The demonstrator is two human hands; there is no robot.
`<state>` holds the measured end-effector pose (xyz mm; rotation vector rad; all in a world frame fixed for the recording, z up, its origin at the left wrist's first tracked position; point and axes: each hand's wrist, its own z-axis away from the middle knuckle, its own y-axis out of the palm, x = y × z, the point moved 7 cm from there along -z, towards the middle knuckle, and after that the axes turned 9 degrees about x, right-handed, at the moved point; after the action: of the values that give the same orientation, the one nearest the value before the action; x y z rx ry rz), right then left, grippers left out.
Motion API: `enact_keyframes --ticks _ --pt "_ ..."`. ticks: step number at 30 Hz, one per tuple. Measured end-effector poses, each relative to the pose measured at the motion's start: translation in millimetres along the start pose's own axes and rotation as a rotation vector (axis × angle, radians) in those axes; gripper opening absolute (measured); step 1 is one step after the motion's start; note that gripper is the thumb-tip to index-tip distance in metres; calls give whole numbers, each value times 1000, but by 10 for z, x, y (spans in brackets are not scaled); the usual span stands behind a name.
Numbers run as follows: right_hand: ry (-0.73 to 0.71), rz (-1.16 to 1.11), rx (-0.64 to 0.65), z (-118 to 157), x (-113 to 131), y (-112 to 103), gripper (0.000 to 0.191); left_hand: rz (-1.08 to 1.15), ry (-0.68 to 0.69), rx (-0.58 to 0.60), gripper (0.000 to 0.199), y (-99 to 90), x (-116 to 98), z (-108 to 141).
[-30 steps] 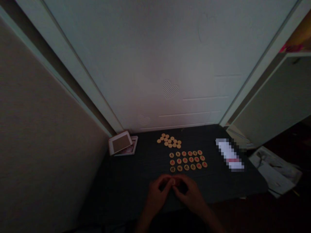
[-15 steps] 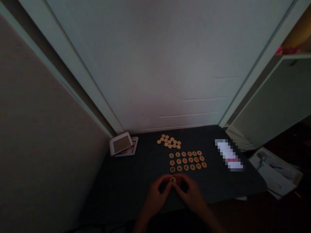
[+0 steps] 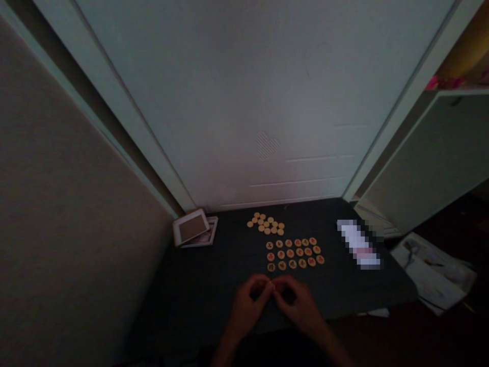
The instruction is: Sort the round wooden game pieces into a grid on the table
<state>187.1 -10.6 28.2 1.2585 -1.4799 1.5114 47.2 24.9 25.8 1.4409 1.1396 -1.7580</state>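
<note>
Near the front of the dark table (image 3: 183,300), my left hand (image 3: 247,302) and my right hand (image 3: 300,299) meet at their fingertips. Both pinch one round xiangqi piece (image 3: 271,283), mostly hidden by the fingers and thumbs. Just beyond them lie three rows of xiangqi pieces (image 3: 292,264), showing red or black characters. Farther back, several pale pieces (image 3: 267,225) form a loose cluster with no characters visible on top.
At the back left, a shallow box lid or tray (image 3: 191,227) leans on another flat box (image 3: 211,232). A blurred-out white item (image 3: 359,244) lies at the right. White door panels (image 3: 229,102) rise behind the table, and a box of odds and ends (image 3: 439,265) stands beyond its right edge.
The piece between my fingertips has turned, so its character face no longer shows. My hands stay in nearly the same place, and the laid-out pieces have not moved.
</note>
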Motion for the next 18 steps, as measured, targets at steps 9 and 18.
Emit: enact_keyframes --ticks 9,18 --pt "6 -40 -60 -24 -40 -31 23 -6 -7 68 31 8 -84 -13" --pt "40 -108 -169 -14 -107 -122 29 7 40 128 27 33 -305 -109"
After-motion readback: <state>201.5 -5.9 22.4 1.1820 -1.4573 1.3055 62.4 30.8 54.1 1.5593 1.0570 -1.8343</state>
